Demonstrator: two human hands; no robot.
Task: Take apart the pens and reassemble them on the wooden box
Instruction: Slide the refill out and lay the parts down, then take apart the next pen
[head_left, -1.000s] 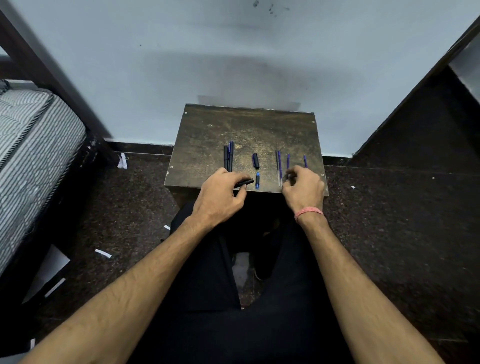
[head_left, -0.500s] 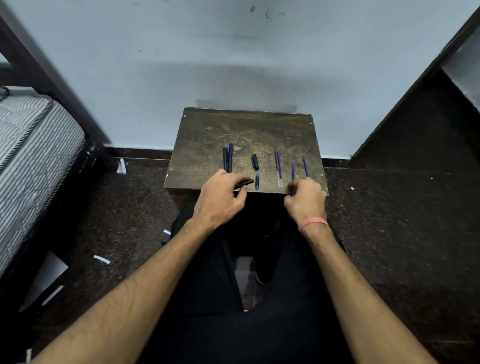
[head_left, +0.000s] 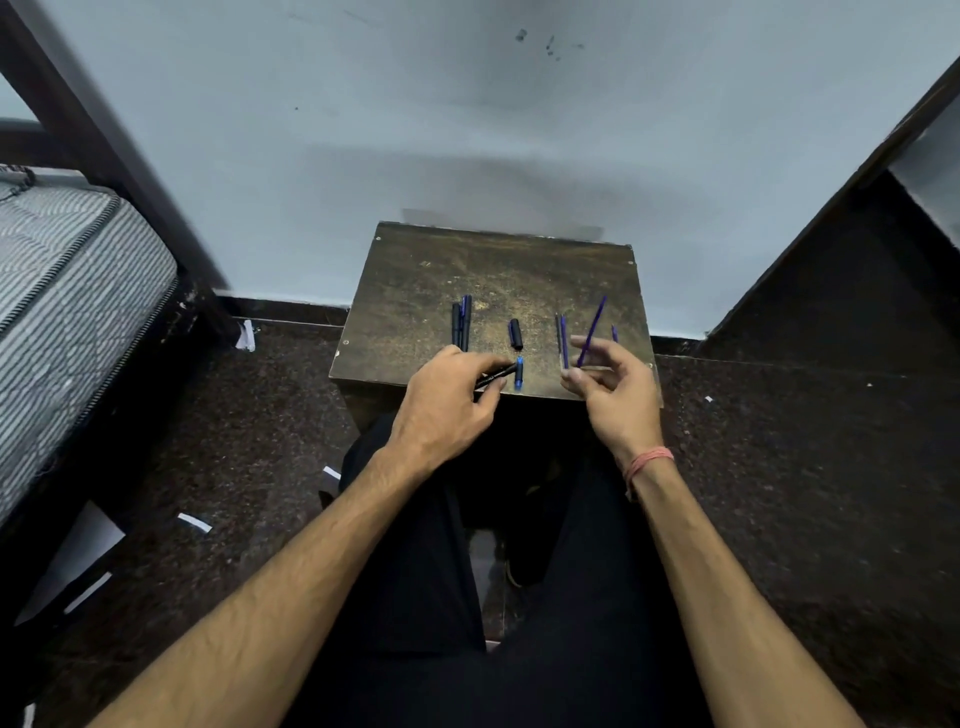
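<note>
Lifted refill off wooden box, right hand pinching | left hand gripped barrel, mouth pointing right, refill tilted up-right, just beside.

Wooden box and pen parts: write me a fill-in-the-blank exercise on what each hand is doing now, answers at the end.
1. The left hand grips a ____ pen barrel.
2. The right hand pinches a thin ____ refill, its far end raised.
3. The loose black cap lies on the wooden ____.
4. A pink band circles the ____ wrist.

Answers: black; blue; box; right
</note>
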